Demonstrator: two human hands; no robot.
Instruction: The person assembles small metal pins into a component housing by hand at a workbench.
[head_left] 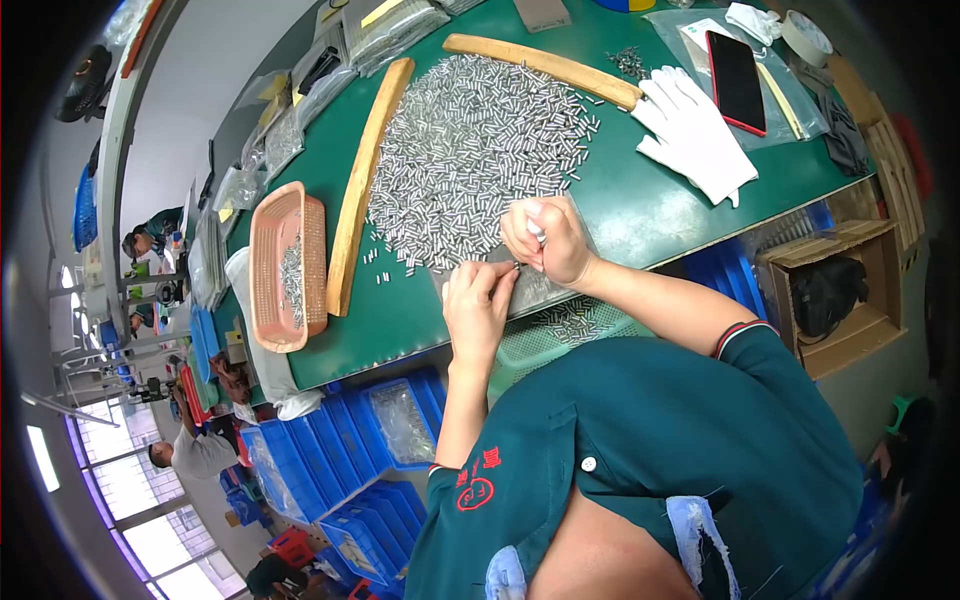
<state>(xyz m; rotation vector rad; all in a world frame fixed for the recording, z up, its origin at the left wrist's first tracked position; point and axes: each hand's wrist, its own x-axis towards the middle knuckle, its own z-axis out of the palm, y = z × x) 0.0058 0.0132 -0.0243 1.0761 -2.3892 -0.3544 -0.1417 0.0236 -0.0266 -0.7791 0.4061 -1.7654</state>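
Observation:
A wide heap of short silvery metal pins [470,150] covers the middle of the green table. At its near edge my left hand [476,305] is closed, thumb and forefinger pinched together at a small dark spot too tiny to name. Just to its right, my right hand [552,240] is curled into a fist with white covering on some fingers; whatever it grips is hidden. Both hands are over a grey flat plate [545,292] at the table's front edge. Below that edge sits a light green basket [515,350] with more pins in it.
Wooden strips [368,190] border the heap at left and back. A pink basket [265,270] with pins stands left. White gloves [690,140], a red-edged phone [737,85] and a tape roll [808,38] lie right. Blue bins [330,450] and a cardboard box [850,330] are below.

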